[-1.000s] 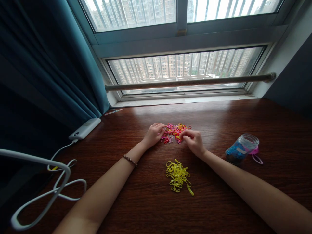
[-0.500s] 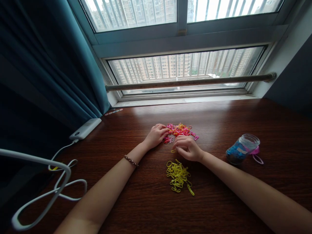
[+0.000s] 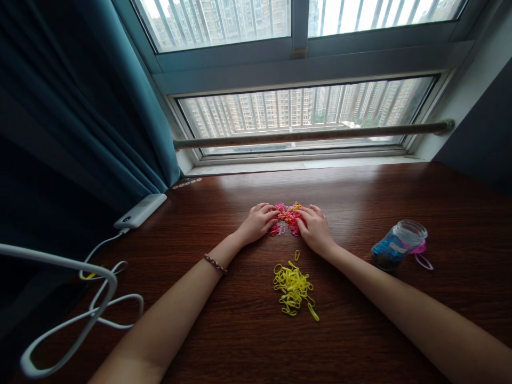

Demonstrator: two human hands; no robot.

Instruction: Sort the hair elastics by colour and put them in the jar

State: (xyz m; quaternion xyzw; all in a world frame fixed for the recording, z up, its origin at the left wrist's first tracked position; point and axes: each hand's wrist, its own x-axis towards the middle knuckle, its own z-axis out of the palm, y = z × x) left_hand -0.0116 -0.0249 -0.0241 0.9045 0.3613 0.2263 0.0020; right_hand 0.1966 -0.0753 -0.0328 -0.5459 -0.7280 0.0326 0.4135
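Note:
A mixed pile of small pink, red and orange-yellow rubber bands point(image 3: 288, 214) lies on the brown wooden surface. My left hand point(image 3: 259, 222) rests at the pile's left edge, fingers stretched out over it. At the opposite edge my right hand point(image 3: 317, 228) lies with its fingers apart, touching the pile and covering part of it. Neither hand visibly grips a band. Closer to me is a heap of yellow rubber bands point(image 3: 293, 287), and one separate yellow rubber band point(image 3: 297, 255) sits just above that heap.
To the right stands a clear jar point(image 3: 396, 245) with blue decoration and a pink loop beside it. A white power bank point(image 3: 141, 211) with a white cable point(image 3: 104, 277) is on the left, by the blue curtain point(image 3: 132, 106). A metal rail point(image 3: 312, 135) crosses the window behind.
My right hand has moved up and right onto the pile's right side. A yellow band that was by its fingertips now lies loose above the yellow heap. My left hand barely moved.

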